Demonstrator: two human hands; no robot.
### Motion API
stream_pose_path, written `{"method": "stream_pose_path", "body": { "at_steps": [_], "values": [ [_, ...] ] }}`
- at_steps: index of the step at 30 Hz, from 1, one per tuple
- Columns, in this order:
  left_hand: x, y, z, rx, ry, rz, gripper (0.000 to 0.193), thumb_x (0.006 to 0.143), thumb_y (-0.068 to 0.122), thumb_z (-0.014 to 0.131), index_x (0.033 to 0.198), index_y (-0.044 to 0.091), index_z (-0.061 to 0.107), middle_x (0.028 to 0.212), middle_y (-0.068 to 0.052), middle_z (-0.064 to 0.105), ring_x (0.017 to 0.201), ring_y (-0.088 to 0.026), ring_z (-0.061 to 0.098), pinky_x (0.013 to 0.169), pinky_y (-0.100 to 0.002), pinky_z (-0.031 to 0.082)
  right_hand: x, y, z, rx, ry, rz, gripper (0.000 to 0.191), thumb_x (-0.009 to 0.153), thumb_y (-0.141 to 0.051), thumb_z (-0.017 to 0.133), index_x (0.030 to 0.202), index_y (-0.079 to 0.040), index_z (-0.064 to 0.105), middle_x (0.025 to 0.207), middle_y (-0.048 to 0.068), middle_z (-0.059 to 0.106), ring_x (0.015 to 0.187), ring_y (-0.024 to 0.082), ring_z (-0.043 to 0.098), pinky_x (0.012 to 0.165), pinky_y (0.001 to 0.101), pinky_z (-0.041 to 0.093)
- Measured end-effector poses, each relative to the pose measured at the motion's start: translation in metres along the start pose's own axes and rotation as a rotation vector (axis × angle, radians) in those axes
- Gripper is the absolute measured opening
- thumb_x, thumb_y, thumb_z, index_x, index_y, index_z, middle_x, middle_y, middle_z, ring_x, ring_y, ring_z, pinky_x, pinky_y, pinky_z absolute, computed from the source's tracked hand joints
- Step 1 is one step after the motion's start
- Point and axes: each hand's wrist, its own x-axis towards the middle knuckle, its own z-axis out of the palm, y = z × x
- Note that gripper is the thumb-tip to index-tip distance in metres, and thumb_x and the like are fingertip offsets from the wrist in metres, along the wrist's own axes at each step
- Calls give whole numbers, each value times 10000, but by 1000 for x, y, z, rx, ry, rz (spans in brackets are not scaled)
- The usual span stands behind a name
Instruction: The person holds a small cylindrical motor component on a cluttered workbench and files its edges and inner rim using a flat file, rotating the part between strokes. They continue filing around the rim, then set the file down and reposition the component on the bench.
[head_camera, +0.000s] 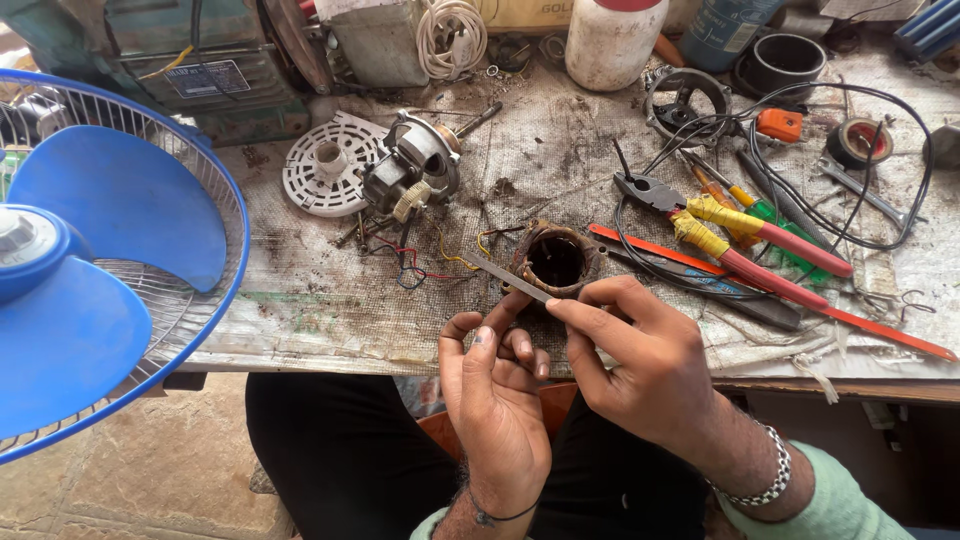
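Copper-wound and rusty brown, the stator (554, 260) served as the landmark, sitting at the bench's near edge (400, 365). Just below it, the left hand (495, 400) curled loosely, fingers narrow, thumb and forefinger touching the stator's near rim. The right hand (640, 365) pinched a thin flat metal strip (505, 275), which lay across the stator's left rim. Right of the stator lay red-handled pliers (740, 240) wrapped in yellow tape. Left of it, thin wires led to a small motor (415, 165) beside a white slotted disc (325, 170). Far left, a blue fan (90, 260) in its wire cage overhung the bench edge. Beyond the stator stood a white plastic jar (612, 40), contents hidden, and a green machine bearing a rectangular pale label (208, 78). Bare worn matting (560, 150) lay between stator and jar.
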Motion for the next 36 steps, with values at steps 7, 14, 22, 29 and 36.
{"method": "stream_pose_path", "body": {
  "at_steps": [7,14,22,29,36],
  "values": [
    [0,1,-1,-19,-1,14,211,1020,151,447,1208,78,386,1199,-237,630,850,-132,545,691,-304,501,-8,0,-6,-16,-20,17,284,775,38,743,1048,-38,760,924,108,666,714,199,694,610,306,557],
    [0,3,0,-21,8,1,197,1010,144,438,1190,76,394,1213,-263,638,835,-131,546,675,-304,504,-8,-2,-11,-18,31,19,269,787,44,745,1040,-47,765,916,99,662,672,170,674,580,287,542],
    [1,2,-1,-41,12,2,187,1015,140,433,1190,82,399,1210,-268,627,835,-133,544,689,-307,499,-7,-1,-14,-63,-23,-18,276,749,43,757,1011,-41,776,898,90,661,666,174,671,572,298,534],
    [0,1,-2,-47,12,2,175,1018,144,431,1180,85,403,1222,-267,635,829,-134,541,690,-309,498,-10,0,-16,-44,29,-13,257,765,46,758,1009,-36,768,897,96,656,652,154,665,555,279,523],
    [1,4,-1,-97,47,-22,173,1019,145,455,1173,73,422,1191,-254,625,824,-140,542,693,-312,499,-3,-4,-30,-24,-72,25,266,727,24,771,983,-45,777,862,85,676,624,149,667,534,285,527]
  ]
}}
